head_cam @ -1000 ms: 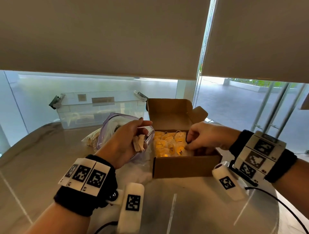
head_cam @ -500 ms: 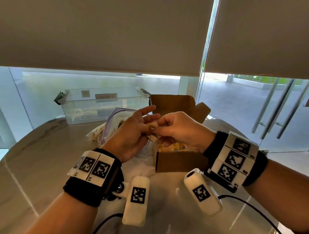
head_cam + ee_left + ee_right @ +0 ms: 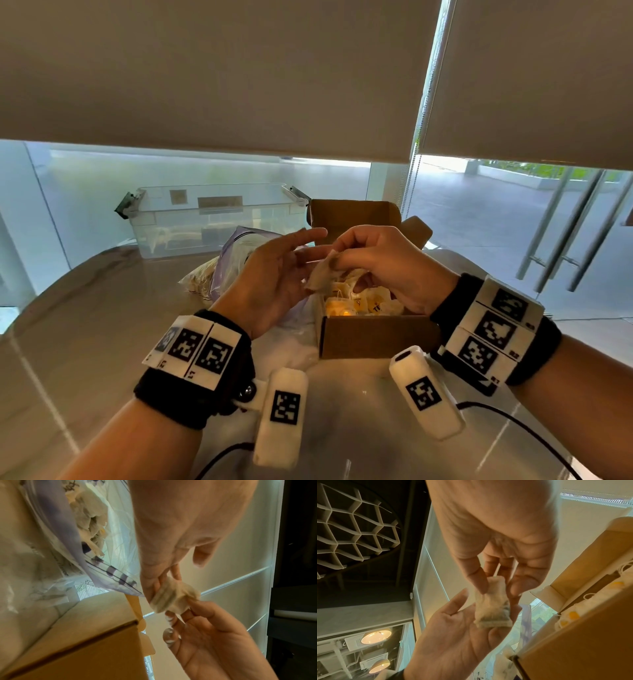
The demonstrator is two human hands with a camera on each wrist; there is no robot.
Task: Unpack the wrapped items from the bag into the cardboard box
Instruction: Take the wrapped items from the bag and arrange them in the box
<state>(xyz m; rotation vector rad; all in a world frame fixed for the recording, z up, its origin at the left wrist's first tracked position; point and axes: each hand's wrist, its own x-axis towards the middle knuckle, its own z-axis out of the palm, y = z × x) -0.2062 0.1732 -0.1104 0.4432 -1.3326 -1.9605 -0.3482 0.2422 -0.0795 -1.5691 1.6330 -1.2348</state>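
Risk: the sachet [image 3: 493, 609] hangs by 1 corner above the box [image 3: 376, 337] edge; a loose pinch could drop it onto the tabletop [image 3: 85, 325].
Right hand [image 3: 383, 263]: grip pinching the sachet's top, palm down.
Left hand [image 3: 270, 277]: spread, palm up beneath it.
Bag [image 3: 236, 253]: behind the left hand.

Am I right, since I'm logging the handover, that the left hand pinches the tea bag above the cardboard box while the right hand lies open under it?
Not quite: the hands are swapped. The right hand pinches the tea bag above the cardboard box, and the left hand lies open under it. The right wrist view shows it.
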